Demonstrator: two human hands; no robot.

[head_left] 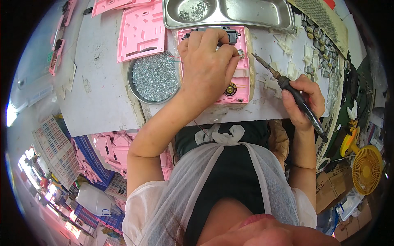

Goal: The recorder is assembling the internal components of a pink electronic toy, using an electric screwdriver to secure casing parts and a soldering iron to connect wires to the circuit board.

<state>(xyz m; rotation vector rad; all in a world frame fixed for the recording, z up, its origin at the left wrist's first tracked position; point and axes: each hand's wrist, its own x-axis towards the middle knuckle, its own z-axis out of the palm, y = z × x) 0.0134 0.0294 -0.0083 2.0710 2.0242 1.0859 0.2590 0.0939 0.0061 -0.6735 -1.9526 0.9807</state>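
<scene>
My right hand is closed around the black handle of a soldering iron. The iron's tip points up and left, just right of an open pink plastic casing and apart from it. Over that casing lies my left hand, fingers bent and thumb pressed in toward them. What they pinch, if anything, is hidden. Inside the casing show a black part at the far end, a round speaker-like piece at the near end and thin wires.
Left of the casing stands a round bowl of small metal screws, with a pink panel beyond it. A steel tray sits behind. Small white and grey parts crowd the right side. A yellow fan is at lower right.
</scene>
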